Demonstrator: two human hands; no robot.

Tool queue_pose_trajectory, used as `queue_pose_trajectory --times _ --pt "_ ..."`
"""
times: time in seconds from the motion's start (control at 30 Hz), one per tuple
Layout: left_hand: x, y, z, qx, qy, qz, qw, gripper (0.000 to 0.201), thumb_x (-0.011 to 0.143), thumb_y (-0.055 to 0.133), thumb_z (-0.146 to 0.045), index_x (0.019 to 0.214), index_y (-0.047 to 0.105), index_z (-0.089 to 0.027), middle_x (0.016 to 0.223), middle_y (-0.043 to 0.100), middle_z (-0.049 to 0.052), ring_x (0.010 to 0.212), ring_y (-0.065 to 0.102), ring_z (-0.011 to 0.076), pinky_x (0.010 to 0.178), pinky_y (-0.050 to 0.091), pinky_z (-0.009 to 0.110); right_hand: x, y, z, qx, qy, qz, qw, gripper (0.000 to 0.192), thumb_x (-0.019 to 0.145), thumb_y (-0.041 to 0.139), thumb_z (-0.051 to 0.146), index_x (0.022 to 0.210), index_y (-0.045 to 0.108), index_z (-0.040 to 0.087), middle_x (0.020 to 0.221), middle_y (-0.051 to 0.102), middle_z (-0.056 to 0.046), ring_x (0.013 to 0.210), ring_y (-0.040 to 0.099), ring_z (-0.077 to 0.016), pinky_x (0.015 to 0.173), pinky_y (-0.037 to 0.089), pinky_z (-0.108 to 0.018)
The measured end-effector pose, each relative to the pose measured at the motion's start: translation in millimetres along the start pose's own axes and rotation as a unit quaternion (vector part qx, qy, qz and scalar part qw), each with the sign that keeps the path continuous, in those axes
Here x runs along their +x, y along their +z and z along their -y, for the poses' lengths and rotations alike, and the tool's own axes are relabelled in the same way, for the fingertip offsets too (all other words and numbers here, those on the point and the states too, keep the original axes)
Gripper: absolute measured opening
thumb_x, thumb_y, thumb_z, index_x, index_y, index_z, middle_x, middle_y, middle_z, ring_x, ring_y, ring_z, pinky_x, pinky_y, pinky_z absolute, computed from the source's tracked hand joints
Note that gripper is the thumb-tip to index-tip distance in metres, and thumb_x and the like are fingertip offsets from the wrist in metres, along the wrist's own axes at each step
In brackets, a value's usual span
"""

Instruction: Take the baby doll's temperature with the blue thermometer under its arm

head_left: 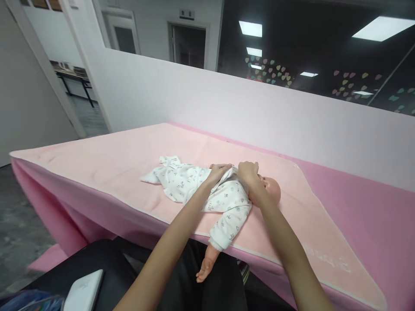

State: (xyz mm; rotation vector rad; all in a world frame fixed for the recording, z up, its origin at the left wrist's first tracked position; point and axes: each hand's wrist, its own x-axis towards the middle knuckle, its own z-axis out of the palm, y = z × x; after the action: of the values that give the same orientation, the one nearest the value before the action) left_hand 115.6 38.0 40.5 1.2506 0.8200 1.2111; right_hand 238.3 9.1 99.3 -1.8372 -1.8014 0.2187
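Observation:
A baby doll [272, 189] lies on its back with its head to the right. It wears a white printed shirt [227, 196] and matching white printed pants [181, 181]. My right hand [248, 172] is closed on the shirt near the neck, where the front edge is lifted into a fold. At the doll's middle, my left hand [219, 172] rests with its fingers stretched along the shirt beside that fold. The fingertips are partly hidden. The doll's near arm [209, 261] hangs over the front edge, its sleeve reaching the wrist; the far arm is hidden.
A pale pink mat [129, 151] covers the table over a darker pink cloth [372, 198]. A white wall with a window stands behind. At lower left, a white flat device [84, 291] lies on a black surface beside a blue plastic item [32, 300].

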Motion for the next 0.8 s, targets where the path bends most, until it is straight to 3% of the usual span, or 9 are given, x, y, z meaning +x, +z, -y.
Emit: queue_pose_trajectory --times 0.1,0.2,0.33,0.43,0.53,0.6,0.7,0.8 --pt "-1.0 0.4 1.3 0.027 0.012 0.001 1.0 0.046 0.058 0.067 -0.056 0.07 0.067 -0.011 0.066 0.065 0.006 0.067 0.057 0.017 0.066 0.042 0.028 5.3 4.7 10.5 -0.169 0.02 0.05 0.984 0.009 0.069 0.058 0.008 0.063 0.062 0.014 0.08 0.069 -0.012 0.092 0.062 -0.0258 0.091 0.026 -0.045" --pt "-1.6 1.9 0.7 0.049 0.021 -0.003 0.999 0.047 0.06 0.064 -0.058 0.061 0.064 -0.011 0.056 0.059 0.002 0.059 0.051 0.013 0.059 0.038 0.025 2.3 4.4 10.6 -0.31 0.021 0.1 0.945 0.016 0.076 0.052 0.011 0.084 0.066 0.016 0.093 0.068 -0.01 0.092 0.062 -0.0228 0.091 0.026 -0.043" --pt "-2.5 3.5 -1.1 0.05 0.019 -0.014 0.998 0.043 0.063 0.063 -0.054 0.059 0.062 -0.011 0.052 0.053 0.0 0.054 0.045 0.0105 0.054 0.033 0.023 -4.2 -5.9 9.7 -0.326 -0.014 0.12 0.937 0.022 0.079 0.046 0.008 0.088 0.065 0.015 0.092 0.068 -0.011 0.09 0.063 -0.0201 0.089 0.029 -0.039" --pt "-4.0 3.8 -1.6 0.062 0.029 -0.025 0.997 0.04 0.066 0.06 -0.051 0.058 0.06 -0.011 0.049 0.049 -0.001 0.052 0.041 0.0096 0.052 0.03 0.023 -17.3 -34.7 12.8 -0.297 -0.033 0.072 0.952 0.016 0.08 0.049 0.012 0.081 0.065 0.013 0.081 0.068 -0.012 0.086 0.063 -0.0217 0.082 0.034 -0.036" --pt "-5.7 4.3 -1.8 0.088 0.063 -0.025 0.994 0.038 0.068 0.058 -0.048 0.055 0.057 -0.012 0.049 0.047 -0.002 0.053 0.04 0.0094 0.053 0.03 0.023 -43.6 -80.3 15.3 -0.209 -0.062 -0.077 0.973 0.022 0.083 0.051 0.026 0.072 0.065 0.013 0.073 0.067 -0.012 0.08 0.062 -0.0236 0.076 0.038 -0.037" --pt "-6.6 5.1 -2.5 0.093 0.074 -0.02 0.993 0.036 0.068 0.059 -0.046 0.056 0.058 -0.013 0.053 0.05 0.0 0.058 0.043 0.011 0.055 0.032 0.024 -63.5 -108.9 15.2 -0.067 -0.117 -0.191 0.972 0.026 0.085 0.049 0.032 0.072 0.065 0.016 0.076 0.066 -0.008 0.079 0.061 -0.0206 0.074 0.041 -0.035" --pt "-7.9 6.4 -4.8 0.084 0.07 -0.008 0.994 0.03 0.067 0.061 -0.042 0.065 0.063 -0.012 0.062 0.057 0.002 0.067 0.049 0.0142 0.061 0.037 0.025 -82.1 -133.1 13.4 0.174 -0.234 -0.281 0.914 0.025 0.086 0.048 0.038 0.081 0.065 0.02 0.081 0.066 -0.003 0.08 0.061 -0.0157 0.074 0.046 -0.032" --pt "-11.2 7.2 -8.3 0.077 0.069 -0.001 0.995 0.028 0.065 0.064 -0.039 0.075 0.066 -0.013 0.072 0.062 0.005 0.076 0.053 0.0167 0.066 0.039 0.026 -82.5 -135.2 11.4 0.326 -0.293 -0.26 0.86 0.026 0.085 0.049 0.042 0.084 0.065 0.022 0.079 0.065 0.0 0.076 0.061 -0.0133 0.074 0.049 -0.033"
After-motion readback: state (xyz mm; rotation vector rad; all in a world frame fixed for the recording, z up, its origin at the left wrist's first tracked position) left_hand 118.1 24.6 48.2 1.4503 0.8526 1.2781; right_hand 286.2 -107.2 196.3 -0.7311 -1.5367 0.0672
